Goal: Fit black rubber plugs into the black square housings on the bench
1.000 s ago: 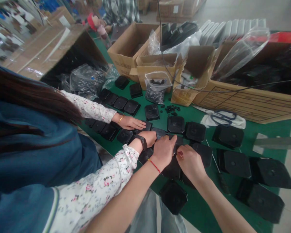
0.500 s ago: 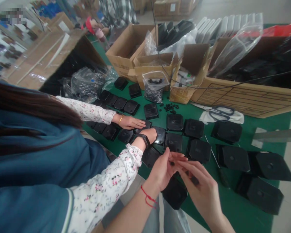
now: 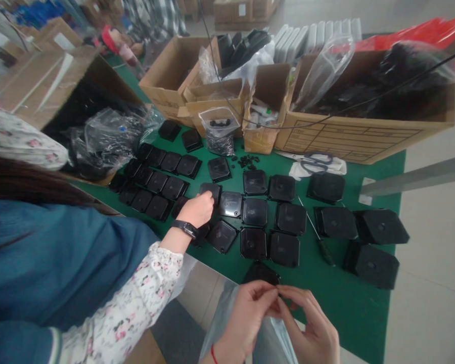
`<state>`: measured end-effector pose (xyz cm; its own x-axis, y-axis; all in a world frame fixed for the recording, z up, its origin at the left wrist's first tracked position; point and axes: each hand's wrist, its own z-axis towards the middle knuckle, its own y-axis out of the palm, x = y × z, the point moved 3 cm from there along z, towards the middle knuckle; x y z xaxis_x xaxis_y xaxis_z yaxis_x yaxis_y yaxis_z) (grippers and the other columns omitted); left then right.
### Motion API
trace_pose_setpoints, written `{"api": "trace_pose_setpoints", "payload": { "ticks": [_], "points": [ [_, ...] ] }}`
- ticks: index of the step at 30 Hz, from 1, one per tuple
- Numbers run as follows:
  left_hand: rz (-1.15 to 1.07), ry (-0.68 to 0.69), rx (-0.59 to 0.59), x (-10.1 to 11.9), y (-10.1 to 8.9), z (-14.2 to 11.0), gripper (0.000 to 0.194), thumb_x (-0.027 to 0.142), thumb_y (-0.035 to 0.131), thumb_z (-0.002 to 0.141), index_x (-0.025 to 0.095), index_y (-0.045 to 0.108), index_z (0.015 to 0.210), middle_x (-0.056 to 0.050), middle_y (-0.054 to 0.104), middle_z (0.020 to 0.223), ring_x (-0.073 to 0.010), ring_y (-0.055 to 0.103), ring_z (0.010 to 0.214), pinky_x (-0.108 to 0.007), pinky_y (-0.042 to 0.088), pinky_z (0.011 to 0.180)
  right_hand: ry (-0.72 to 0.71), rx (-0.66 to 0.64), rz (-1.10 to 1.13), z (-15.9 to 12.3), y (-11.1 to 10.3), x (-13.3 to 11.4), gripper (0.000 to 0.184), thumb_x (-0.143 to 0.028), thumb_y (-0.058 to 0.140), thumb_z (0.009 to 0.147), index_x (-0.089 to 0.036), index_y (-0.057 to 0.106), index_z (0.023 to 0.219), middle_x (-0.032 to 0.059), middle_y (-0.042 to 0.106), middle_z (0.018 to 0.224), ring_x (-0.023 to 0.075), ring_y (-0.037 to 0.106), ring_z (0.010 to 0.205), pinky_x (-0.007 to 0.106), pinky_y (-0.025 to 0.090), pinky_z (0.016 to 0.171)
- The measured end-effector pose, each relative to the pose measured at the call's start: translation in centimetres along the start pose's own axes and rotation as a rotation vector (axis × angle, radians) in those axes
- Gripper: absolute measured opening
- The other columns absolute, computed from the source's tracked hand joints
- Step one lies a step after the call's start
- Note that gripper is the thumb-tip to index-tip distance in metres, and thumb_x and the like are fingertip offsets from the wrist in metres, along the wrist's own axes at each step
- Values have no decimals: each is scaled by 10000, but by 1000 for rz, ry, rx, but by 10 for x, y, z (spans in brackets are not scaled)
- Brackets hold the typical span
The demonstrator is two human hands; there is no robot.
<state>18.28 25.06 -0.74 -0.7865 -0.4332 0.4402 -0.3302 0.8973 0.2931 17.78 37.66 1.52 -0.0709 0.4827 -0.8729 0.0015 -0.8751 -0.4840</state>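
At the table's near edge, my left hand (image 3: 246, 316) and my right hand (image 3: 309, 323) meet with thumbs and fingers pinched together. Something small and dark seems to sit between the fingertips, too hidden to name. Just beyond them lies a black square plastic housing (image 3: 261, 273), partly covered by my fingers. More such housings stand in rows, among them one (image 3: 284, 247) to the right and one (image 3: 253, 242) farther in. A screwdriver (image 3: 324, 247) rests on the green table (image 3: 349, 318). Small loose black parts (image 3: 248, 162) lie in a pile farther back.
To my left a co-worker's hand (image 3: 199, 210) with a black wristband reaches onto the housings. Cardboard boxes (image 3: 364, 141) line the back, with scissors (image 3: 316, 163) on a white cloth before them. A clear bag (image 3: 220, 136) holds black parts. A grey post (image 3: 432, 174) juts in from the right.
My hands have come lower and closer to me, and my fingertips have closed together. The co-worker's one arm has drawn back left; the other hand has shifted left. The view has turned slightly.
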Motion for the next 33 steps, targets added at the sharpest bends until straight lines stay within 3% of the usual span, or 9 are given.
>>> {"api": "trace_pose_setpoints", "payload": {
  "ticks": [3, 8, 14, 16, 19, 22, 25, 33],
  "points": [
    [82, 0, 31, -8, -2, 0, 420, 497, 833, 545, 141, 646, 668, -6, 622, 620, -128, 579, 597, -266, 489, 639, 16, -55, -22, -11, -4, 8, 77, -218, 625, 879, -241, 679, 928, 53, 709, 895, 188, 699, 805, 270, 595, 657],
    [374, 79, 25, -8, 4, 7, 238, 390, 676, 687, 154, 687, 661, -19, 626, 583, -156, 576, 595, -273, 449, 609, -57, -134, -95, -10, -12, 15, 92, -209, 592, 905, -240, 665, 951, 37, 689, 847, 160, 689, 747, 244, 582, 648],
    [657, 289, -54, -7, 23, 17, 317, 333, 538, 868, 158, 683, 647, -33, 666, 646, -163, 584, 618, -265, 405, 583, -97, -76, -253, -5, -19, 29, 56, -240, 587, 913, -217, 638, 906, 32, 677, 796, 158, 672, 685, 258, 556, 614],
    [828, 410, -57, 2, 25, 23, 299, 316, 530, 906, 165, 698, 710, -32, 677, 694, -169, 601, 652, -277, 444, 626, -40, -34, -251, -3, -22, 40, 48, -245, 593, 908, -211, 625, 895, 23, 661, 778, 147, 657, 665, 256, 551, 612],
    [1096, 727, -17, 26, 24, 34, 163, 267, 599, 902, 185, 703, 998, -59, 700, 1000, -201, 634, 944, -328, 499, 883, 47, 44, -241, 6, -24, 61, 49, -242, 599, 899, -203, 622, 880, 9, 641, 760, 129, 629, 637, 253, 543, 611],
    [1363, 940, -62, 43, 24, 50, 477, 255, 716, 827, 205, 573, 1280, -96, 572, 1320, -241, 508, 1238, -405, 432, 1076, 63, 68, -229, 18, -20, 76, 62, -238, 595, 895, -192, 635, 885, 12, 635, 767, 127, 610, 642, 256, 536, 617],
    [1575, 988, -143, 48, 26, 63, 696, 281, 772, 778, 186, 458, 1391, -125, 469, 1443, -285, 415, 1341, -458, 402, 1118, 30, 37, -232, 27, -13, 82, 88, -223, 568, 908, -178, 644, 919, 31, 639, 814, 136, 614, 688, 260, 537, 644],
    [1693, 1016, -97, 45, 27, 76, 757, 269, 766, 781, 166, 386, 1427, -153, 436, 1465, -325, 424, 1330, -483, 434, 1092, -152, -81, -364, 32, -1, 88, 126, -197, 522, 936, -163, 641, 956, 62, 631, 861, 187, 625, 780, 318, 537, 706]
  ]
}}
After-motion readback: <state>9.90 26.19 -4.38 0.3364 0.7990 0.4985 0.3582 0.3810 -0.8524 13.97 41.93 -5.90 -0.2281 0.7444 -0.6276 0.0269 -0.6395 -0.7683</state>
